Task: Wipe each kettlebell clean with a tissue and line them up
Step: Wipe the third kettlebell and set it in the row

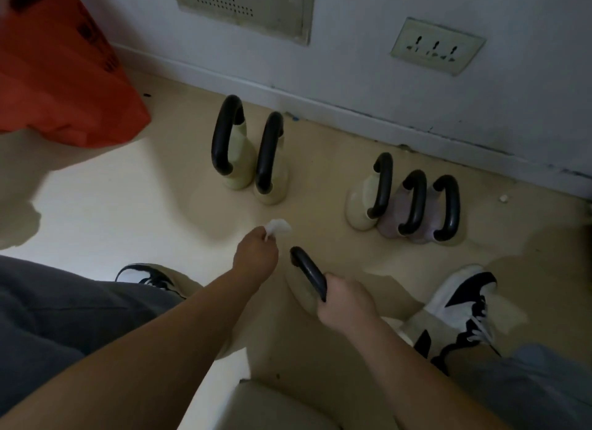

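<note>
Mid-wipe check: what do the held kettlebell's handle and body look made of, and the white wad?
Kettlebell gripped by the right hand: black handle looks like matte rubber or plastic, with a faint dull sheen; cream body looks smooth and plastic-coated, its core hidden. Tissue pinched in the left hand: thin white paper, crumpled, ragged-edged.

Cream kettlebells, lilac kettlebells, black handles, white tissue, orange bag, black-and-white shoes
</note>
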Demonstrator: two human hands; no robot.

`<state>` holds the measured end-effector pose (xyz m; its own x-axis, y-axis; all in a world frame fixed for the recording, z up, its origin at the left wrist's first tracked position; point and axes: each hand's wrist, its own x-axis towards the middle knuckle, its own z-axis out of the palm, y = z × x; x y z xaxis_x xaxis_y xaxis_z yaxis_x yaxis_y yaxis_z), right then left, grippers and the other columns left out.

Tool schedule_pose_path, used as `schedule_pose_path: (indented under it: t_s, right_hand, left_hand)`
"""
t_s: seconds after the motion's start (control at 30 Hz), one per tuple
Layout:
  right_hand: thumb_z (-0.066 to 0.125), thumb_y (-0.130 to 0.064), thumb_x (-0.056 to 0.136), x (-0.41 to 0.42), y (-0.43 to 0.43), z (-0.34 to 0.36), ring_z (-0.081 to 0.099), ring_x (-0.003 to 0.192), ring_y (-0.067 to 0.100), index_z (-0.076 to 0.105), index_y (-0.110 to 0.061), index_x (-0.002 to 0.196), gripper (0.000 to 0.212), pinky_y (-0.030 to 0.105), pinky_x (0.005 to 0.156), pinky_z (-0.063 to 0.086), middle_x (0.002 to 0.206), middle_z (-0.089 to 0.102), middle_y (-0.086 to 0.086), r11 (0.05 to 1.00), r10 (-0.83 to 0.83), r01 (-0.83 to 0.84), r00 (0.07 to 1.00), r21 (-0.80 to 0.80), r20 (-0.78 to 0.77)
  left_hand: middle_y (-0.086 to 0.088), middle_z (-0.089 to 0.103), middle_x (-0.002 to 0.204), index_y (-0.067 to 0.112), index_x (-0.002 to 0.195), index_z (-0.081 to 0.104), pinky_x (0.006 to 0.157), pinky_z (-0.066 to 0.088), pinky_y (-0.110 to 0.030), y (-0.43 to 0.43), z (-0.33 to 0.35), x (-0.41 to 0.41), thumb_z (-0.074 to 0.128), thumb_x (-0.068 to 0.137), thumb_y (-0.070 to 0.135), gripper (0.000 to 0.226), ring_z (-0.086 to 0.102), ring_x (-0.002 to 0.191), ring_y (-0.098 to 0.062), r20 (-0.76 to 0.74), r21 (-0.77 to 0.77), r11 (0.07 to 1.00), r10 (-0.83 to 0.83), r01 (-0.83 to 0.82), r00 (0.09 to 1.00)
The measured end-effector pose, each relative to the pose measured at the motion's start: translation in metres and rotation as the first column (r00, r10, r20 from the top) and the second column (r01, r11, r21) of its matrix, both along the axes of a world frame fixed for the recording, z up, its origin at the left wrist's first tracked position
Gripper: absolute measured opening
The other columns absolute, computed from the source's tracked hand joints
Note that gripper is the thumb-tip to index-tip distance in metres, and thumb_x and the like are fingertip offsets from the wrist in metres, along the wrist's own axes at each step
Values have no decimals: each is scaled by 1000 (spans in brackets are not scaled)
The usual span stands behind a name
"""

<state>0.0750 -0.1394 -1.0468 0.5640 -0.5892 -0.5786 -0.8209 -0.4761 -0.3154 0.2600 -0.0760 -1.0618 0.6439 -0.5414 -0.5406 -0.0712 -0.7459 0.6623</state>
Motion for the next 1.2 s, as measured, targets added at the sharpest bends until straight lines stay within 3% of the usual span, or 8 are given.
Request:
schedule_pose_path:
  t_s: [0.1, 0.23, 0.4, 0.57, 0.77, 0.97, 1.1, 1.2]
  right_hand:
    - [60, -24, 89, -6, -8, 1, 68, 89, 31, 61, -19, 106, 18, 38, 77, 58, 94, 70, 8, 999, 36, -36, 999, -13, -6]
    - [59, -28, 89, -13, -25, 6, 69, 94, 32, 62, -20, 105, 18, 37, 79, 56, 97, 70, 7, 990, 137, -140, 988, -30, -71]
    - [56, -27, 88, -6, -25, 11, 69, 105, 34, 69, -16, 108, 26, 36, 87, 55, 110, 73, 12, 958, 263, -280, 944, -60, -199]
    - [58, -32, 88, -5, -21, 7, 68, 104, 32, 67, -16, 114, 31, 36, 85, 54, 112, 70, 9, 940, 291, -321, 930, -112, -225]
    - [53, -31, 89, -10, -29, 3, 68, 103, 30, 68, -18, 107, 27, 31, 83, 51, 112, 72, 7, 982, 154, -169, 974, -83, -164]
    - [59, -26, 87, -6, -18, 3, 68, 103, 32, 61, -17, 113, 28, 35, 82, 53, 111, 69, 7, 963, 208, -235, 959, -130, -193]
    - [52, -30, 92, -10, -28, 2, 68, 107, 33, 63, -18, 112, 25, 35, 86, 54, 113, 70, 9, 982, 153, -168, 975, -88, -160]
    - [56, -27, 92, -8, -21, 5, 67, 107, 33, 58, -16, 112, 23, 35, 84, 52, 114, 69, 9, 982, 147, -163, 976, -93, -161]
  left_hand:
    - [-3, 58, 122, 12, 131, 58, 100, 40, -30, -11, 5, -35, 30, 104, 55, 59, 56, 114, -22, -169, -17, 987, -159, 159, 973]
    - [-2, 67, 97, 18, 101, 62, 87, 49, -36, -3, 1, -53, 18, 100, 64, 63, 62, 91, -20, 107, -33, 938, -340, 345, 934]
    - [-11, 64, 79, 15, 84, 62, 69, 45, -37, -1, 22, -69, 25, 101, 50, 54, 56, 72, -31, 553, 153, 632, -692, 760, 465]
    - [-4, 63, 77, 20, 74, 58, 74, 43, -32, 13, 8, -38, 24, 105, 51, 56, 59, 79, -26, 15, -49, 934, -354, 355, 935]
    - [-11, 65, 98, 14, 104, 63, 84, 41, -38, 3, 45, -91, 24, 104, 44, 49, 57, 91, -31, 520, 174, 625, -715, 761, 468]
    - [1, 60, 83, 24, 87, 54, 75, 50, -36, 32, 6, -50, 17, 103, 56, 52, 59, 80, -23, 239, 27, 901, -426, 432, 873]
    - [-9, 65, 94, 18, 102, 65, 87, 45, -39, 7, 38, -103, 22, 102, 43, 51, 57, 89, -30, 512, 87, 741, -606, 665, 608]
    - [-8, 66, 94, 17, 107, 64, 83, 44, -38, 22, 24, -76, 25, 104, 44, 48, 58, 88, -29, 405, -13, 746, -605, 666, 685]
